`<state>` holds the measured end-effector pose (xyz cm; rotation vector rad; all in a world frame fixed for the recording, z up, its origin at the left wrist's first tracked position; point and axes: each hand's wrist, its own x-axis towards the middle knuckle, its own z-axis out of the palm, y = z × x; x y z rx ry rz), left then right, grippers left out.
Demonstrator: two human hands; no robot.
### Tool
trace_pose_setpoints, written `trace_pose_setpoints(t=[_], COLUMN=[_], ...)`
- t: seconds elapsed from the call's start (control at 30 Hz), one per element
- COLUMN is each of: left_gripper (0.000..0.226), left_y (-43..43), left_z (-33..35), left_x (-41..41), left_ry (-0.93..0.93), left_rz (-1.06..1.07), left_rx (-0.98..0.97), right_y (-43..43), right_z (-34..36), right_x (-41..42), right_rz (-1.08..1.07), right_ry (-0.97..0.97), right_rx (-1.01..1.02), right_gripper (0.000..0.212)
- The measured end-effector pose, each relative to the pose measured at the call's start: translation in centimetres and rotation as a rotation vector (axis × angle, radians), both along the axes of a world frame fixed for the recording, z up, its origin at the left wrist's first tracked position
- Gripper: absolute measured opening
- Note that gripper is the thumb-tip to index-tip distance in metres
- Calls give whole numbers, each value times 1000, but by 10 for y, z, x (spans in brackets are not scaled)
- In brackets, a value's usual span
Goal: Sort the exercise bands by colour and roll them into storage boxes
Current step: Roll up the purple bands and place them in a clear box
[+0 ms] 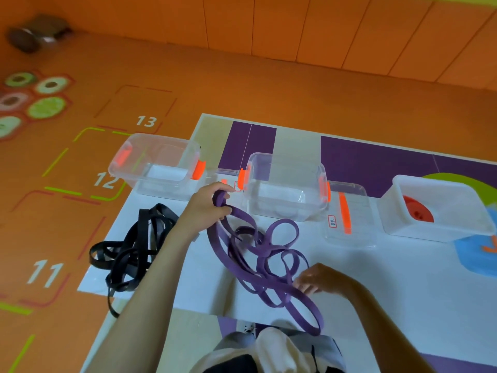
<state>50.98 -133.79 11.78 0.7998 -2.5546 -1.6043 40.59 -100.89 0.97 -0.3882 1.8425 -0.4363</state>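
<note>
Head view: looking down at both hands over a floor mat (376, 278).
Purple band (258, 251): loose tangle of loops on the mat, between the hands, in front of the middle box (285, 184).
Left hand (207, 208): arm reaches forward; fingers and thumb curl round 1 end of the band, folded like the start of a roll, near the middle box.
Right hand (317, 281): palm down, fingertips on the near loops; whether it pinches them cannot be told.
Black bands (126, 251): separate heap at left.
Left box (161, 168): clear, beyond the black bands.
Right box (441, 208): holds a red roll (418, 210).
Doing it well: probably keep the roll tight in the left hand while the right feeds 1 untwisted loop at a time.
</note>
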Motion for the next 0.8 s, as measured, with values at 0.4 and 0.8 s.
trace_pose_setpoints(t=[0.4,0.8], left_gripper=[58,36], left_y=[46,75], left_z=[62,119], left_x=[-11,-52], left_ry=[202,592], left_rz=[-131,-199], left_rx=[322,-75], right_y=[-95,-108], right_z=[85,150], right_x=[5,-42], right_rz=[-193,-387], right_ry=[299,560], right_rx=[-690,-849], right_gripper=[36,51])
